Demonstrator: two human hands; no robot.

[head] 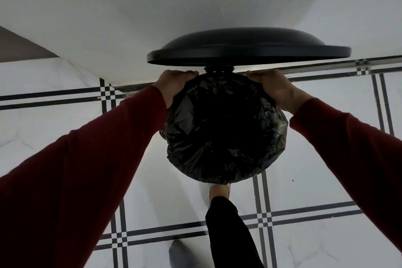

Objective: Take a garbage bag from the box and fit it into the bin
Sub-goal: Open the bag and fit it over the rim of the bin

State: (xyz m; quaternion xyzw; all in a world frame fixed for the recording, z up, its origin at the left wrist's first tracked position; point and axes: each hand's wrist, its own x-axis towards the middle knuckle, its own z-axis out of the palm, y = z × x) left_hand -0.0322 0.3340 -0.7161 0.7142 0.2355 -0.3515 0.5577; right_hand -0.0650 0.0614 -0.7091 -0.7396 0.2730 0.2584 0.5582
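Observation:
A black garbage bag (226, 128) is spread over the round mouth of a pedal bin, its crinkled plastic folded down over the rim on all visible sides. The bin's black lid (248, 50) stands raised behind it. My left hand (174, 86) grips the bag at the far left of the rim. My right hand (274, 87) grips it at the far right. The bin's body is hidden under the bag. No box is in view.
The bin stands against a white wall (195, 6) on a white tiled floor (326, 159) with black line borders. My foot (219, 191) is at the bin's front base, where a pedal would be. A grey slipper (182, 254) lies at the bottom.

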